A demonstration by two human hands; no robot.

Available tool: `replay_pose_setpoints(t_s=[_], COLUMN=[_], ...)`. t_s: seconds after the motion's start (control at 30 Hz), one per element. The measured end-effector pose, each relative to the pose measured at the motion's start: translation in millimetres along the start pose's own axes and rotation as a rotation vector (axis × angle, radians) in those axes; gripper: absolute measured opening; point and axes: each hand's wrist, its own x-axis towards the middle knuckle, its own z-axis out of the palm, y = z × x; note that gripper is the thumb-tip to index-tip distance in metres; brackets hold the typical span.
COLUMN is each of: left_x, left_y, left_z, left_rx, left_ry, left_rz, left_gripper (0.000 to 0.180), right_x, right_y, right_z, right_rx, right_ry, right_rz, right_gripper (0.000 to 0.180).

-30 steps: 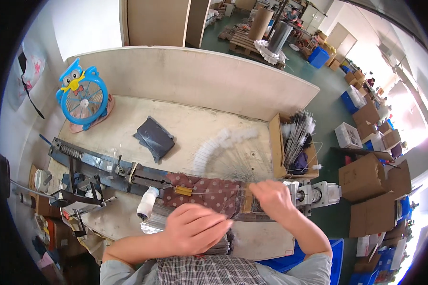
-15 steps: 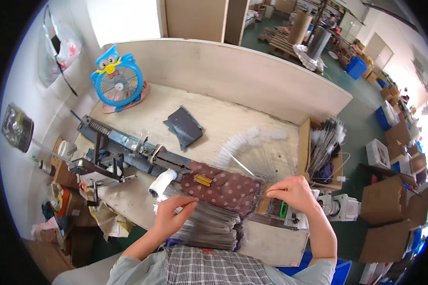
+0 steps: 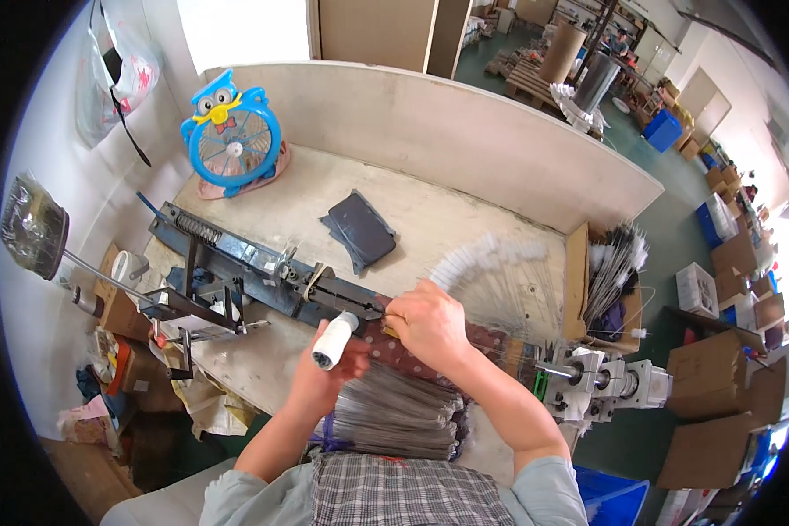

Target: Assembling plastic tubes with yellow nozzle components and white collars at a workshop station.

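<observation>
My left hand is curled around a white-wrapped, tube-like handle at the front of a long dark metal bench device. The handle hides part of the palm, and some fingers show on its right side. My right hand is closed, its fingertips pressed together at the right end of the device. What they pinch is too small or hidden to make out. Just under these fingers a bit of a yellow piece shows. Below my hands lies a thick bundle of thin grey wires, beside a brown polka-dot cloth.
White-tipped thin brushes fan out on the table's far side. A dark wrapped block and a blue owl-shaped fan stand further back. At right are a cardboard box of wire brushes and a metal motor unit.
My right hand has swung left from the table's right side to the device's end. My left hand has come up to the white handle, which has shifted right and turned toward me.
</observation>
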Motion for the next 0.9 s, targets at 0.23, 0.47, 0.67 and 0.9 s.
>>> replay_pose_setpoints(t_s=[0.23, 0.47, 0.67, 0.9], left_x=[29, 30, 33, 22], left_y=[6, -31, -35, -14], left_z=[9, 16, 19, -15], left_rx=[1.268, 0.498, 0.621, 1.003], left_ry=[-0.004, 0.013, -0.048, 0.008], left_rz=[0.052, 0.123, 0.195, 0.359], left_gripper=[0.05, 0.037, 0.023, 0.029], right_x=[3, -37, -70, -55], right_y=[-5, -2, 15, 31], right_z=[-9, -36, 5, 42], right_rx=[-0.034, 0.008, 0.163, 0.0], right_ry=[-0.086, 0.237, 0.072, -0.11], right_rz=[0.024, -0.115, -0.139, 0.003], right_gripper=[0.008, 0.009, 0.023, 0.019])
